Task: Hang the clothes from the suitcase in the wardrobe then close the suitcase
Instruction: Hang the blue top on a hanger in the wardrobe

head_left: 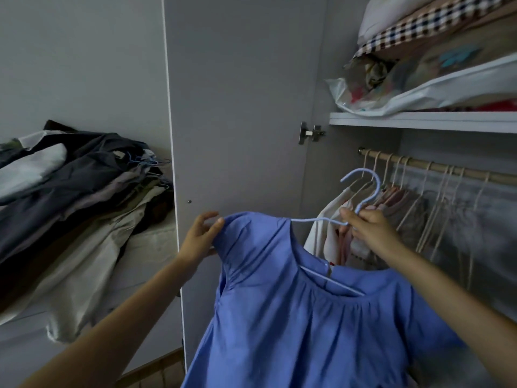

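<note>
A: Where's the blue blouse (pixel 307 317)?

B: Near centre, on a light-blue hanger (pixel 363 191) before the open wardrobe's rail (pixel 436 166). Right hand (pixel 366 228) fingers pinch the hanger's neck; left hand (pixel 200 233) fingers pinch the left shoulder.

Blouse (pixel 307 317) on hanger (pixel 363 191), near centre, before open door (pixel 240 107). Left hand (pixel 200 233) at its left shoulder, right hand (pixel 366 228) at hanger neck. Clothes pile (pixel 70 191) on bed (pixel 148 247), far left. Rail (pixel 436 166) with garments right, under shelf (pixel 419 121) of bags.
</note>
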